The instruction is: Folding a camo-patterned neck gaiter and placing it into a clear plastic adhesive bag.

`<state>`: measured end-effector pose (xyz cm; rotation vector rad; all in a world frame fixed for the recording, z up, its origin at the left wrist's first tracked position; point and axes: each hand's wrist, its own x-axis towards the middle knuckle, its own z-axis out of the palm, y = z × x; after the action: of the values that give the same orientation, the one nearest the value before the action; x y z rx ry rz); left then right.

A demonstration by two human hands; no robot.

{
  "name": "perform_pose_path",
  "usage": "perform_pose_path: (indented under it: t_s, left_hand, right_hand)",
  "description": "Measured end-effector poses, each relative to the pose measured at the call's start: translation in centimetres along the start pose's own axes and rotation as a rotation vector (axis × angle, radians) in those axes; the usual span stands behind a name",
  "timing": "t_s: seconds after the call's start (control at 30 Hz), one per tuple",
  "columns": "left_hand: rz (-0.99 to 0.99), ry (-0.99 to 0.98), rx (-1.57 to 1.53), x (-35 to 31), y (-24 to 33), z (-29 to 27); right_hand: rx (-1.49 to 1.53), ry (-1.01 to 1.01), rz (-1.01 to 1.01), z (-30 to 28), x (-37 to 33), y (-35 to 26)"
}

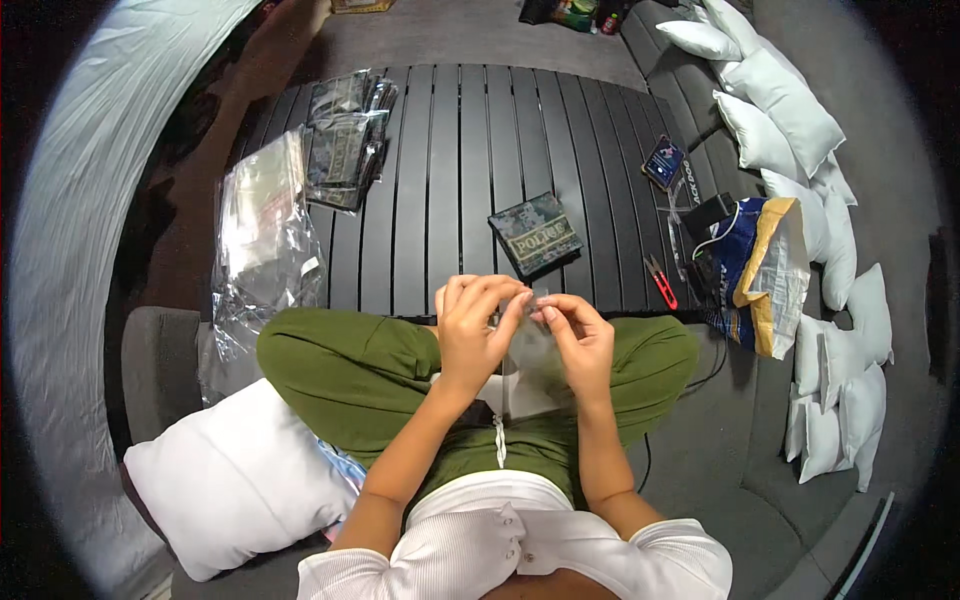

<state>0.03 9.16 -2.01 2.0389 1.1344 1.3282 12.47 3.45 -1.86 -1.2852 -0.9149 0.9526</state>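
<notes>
Over my lap, my left hand [474, 328] and my right hand [580, 345] face each other, fingertips pinched close together. Between them hangs a clear plastic bag [528, 375], its upper edge gripped by both hands. Just beyond my fingers, a dark camouflage wallet-like item [537, 234] with tan lettering lies flat near the slatted table's front edge. At the table's left, several similar camouflage items in clear bags [342, 150] are piled up. Beside them, a stack of clear plastic bags [262, 225] spills over the table's edge.
Red-handled thread snips [661, 284] and a phone [663, 162] lie on the right of the black slatted table [425, 210]. A blue and yellow bag [765, 275] stands beside it on the sofa. Several small white pillows [785, 105] line the right; a larger white pillow [235, 475] sits at my left.
</notes>
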Motion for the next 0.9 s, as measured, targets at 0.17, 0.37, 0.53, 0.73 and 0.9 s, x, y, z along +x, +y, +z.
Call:
perform_pose_path:
  t_s: [0.17,0.37,0.53,0.73,0.9]
  left_hand:
    - [-0.031,-0.061,-0.063,0.3,0.6,-0.5]
    - [-0.145,-0.473,-0.445,0.4,-3.7,-1.5]
    - [-0.251,-0.492,-0.663,1.2,-3.9,-2.3]
    - [-0.362,-0.761,-0.658,1.0,-4.9,-1.2]
    - [-0.553,-0.698,-0.659,1.0,-5.9,-1.4]
  right_hand:
    - [0.075,-0.004,0.048,-0.3,0.1,0.0]
    - [0.25,-0.129,0.154,-2.1,1.6,0.1]
    - [0.1,-0.352,0.228,-3.1,3.1,0.3]
    - [-0.029,-0.635,0.291,-2.7,4.3,-0.8]
    - [-0.55,-0.24,-0.039,-1.5,5.1,-1.0]
